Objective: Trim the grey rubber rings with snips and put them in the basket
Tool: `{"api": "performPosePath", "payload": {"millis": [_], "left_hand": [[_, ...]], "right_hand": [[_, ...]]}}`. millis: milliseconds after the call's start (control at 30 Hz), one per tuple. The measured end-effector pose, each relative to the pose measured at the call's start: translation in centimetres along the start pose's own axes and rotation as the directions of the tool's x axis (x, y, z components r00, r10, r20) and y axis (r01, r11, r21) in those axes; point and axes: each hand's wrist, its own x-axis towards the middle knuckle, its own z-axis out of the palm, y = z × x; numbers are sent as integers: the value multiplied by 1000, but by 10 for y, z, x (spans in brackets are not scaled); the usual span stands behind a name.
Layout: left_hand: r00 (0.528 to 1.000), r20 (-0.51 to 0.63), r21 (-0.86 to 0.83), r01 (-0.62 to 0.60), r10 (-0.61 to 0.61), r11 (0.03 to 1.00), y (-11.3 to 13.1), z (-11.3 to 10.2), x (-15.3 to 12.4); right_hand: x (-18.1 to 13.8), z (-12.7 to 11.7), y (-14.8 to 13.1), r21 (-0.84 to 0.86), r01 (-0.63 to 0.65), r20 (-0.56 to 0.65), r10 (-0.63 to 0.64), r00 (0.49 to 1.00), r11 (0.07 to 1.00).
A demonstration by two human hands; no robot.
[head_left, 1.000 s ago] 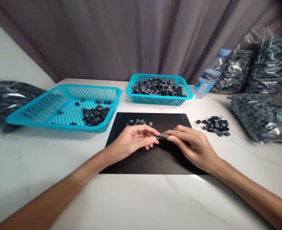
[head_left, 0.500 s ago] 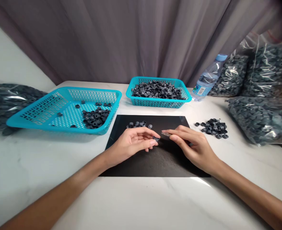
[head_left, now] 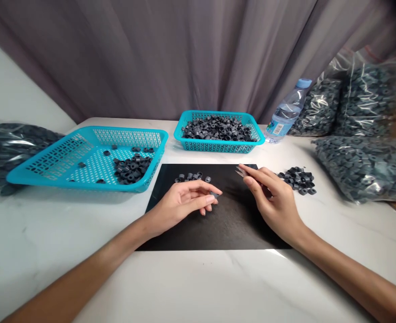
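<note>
My left hand (head_left: 184,202) rests over the black mat (head_left: 218,224), its thumb and fingers pinched on a small dark grey ring (head_left: 214,194). My right hand (head_left: 272,199) hovers at the mat's right side and grips a thin metal tool (head_left: 241,170) whose tip points up and left, away from the ring. A short row of grey rings (head_left: 191,177) lies on the mat just beyond my left fingers. A small heap of rings (head_left: 297,179) sits on the white table right of my right hand.
A large teal basket (head_left: 50,157) with some rings stands at the left. A smaller teal basket (head_left: 218,146) full of rings stands behind the mat. A water bottle (head_left: 283,119) and clear bags of rings (head_left: 363,166) fill the right; another bag (head_left: 2,148) lies far left.
The hands have parted: my right hand drew the tool out of the ring and moved right and away. My left hand kept the ring and stayed almost still.
</note>
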Motion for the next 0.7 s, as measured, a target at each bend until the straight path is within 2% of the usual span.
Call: {"api": "performPosePath", "payload": {"millis": [267,433,700], "left_hand": [[999,-2,-11,49,-49,999,3,0,-1],[999,-9,-8,48,-48,999,4,0,-1],[999,-12,-8,50,-50,999,3,-2,-2]], "right_hand": [[1,4,8,38,-74,34,72,997,997],[-3,5,8,48,-53,110,48,993,997],[-2,9,12,88,-136,90,128,988,987]]}}
